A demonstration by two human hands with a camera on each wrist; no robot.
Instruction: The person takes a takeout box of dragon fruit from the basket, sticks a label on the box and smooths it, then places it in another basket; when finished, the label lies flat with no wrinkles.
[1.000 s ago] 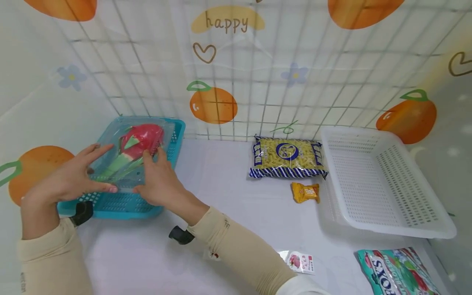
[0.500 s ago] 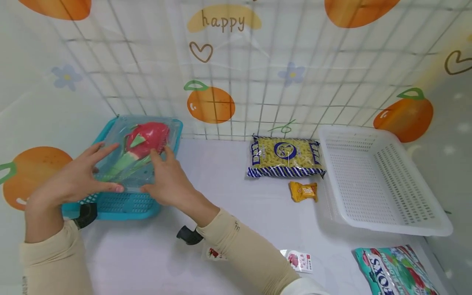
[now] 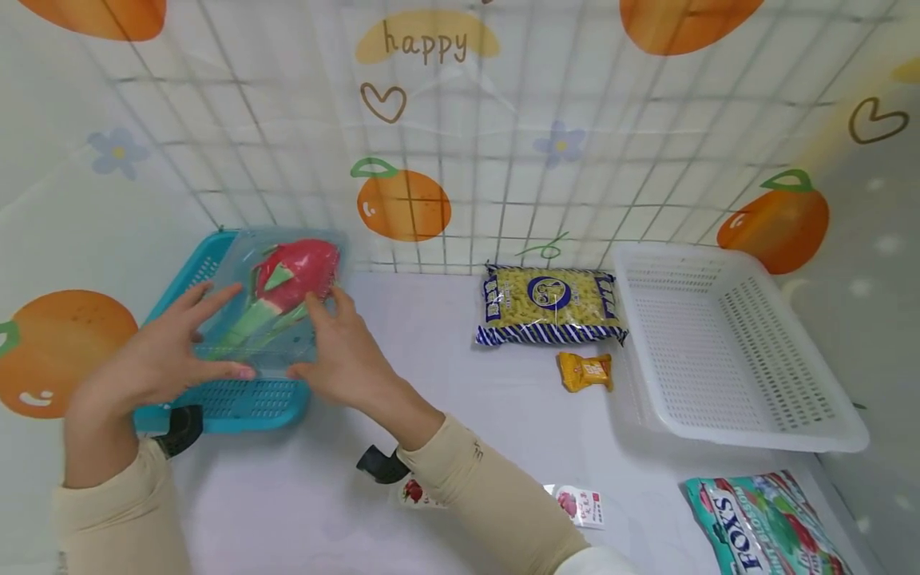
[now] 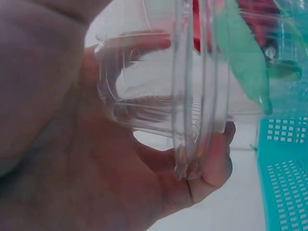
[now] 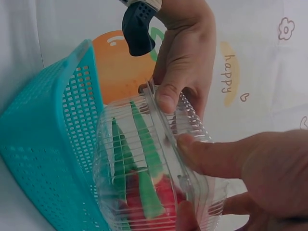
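Both hands hold a clear plastic clamshell box point(image 3: 240, 259) over the turquoise basket point(image 3: 251, 415) in the head view. Inside the box lies a red dragon fruit point(image 3: 309, 267) with long green leaves. My left hand point(image 3: 161, 351) grips the box's left end, thumb at the near edge and fingers along the far side; the left wrist view has fingers point(image 4: 216, 166) bent around its rim. At the other end my right hand point(image 3: 352, 351) holds the box between thumb and fingers. The right wrist view shows the box point(image 5: 108, 144) raised beside the basket wall, the lid down.
A pasta bag point(image 3: 549, 303) lies by the back wall, with a small orange-yellow packet point(image 3: 585, 371) before it. Right of them stands a white basket point(image 3: 719, 343). A FOX'S candy bag point(image 3: 762, 519) and a small printed packet point(image 3: 578, 505) lie nearer.
Both hands have shifted rightward with the clamshell box, which now extends further over the basket's right side. The view has also drifted slightly, so the background sits further left.
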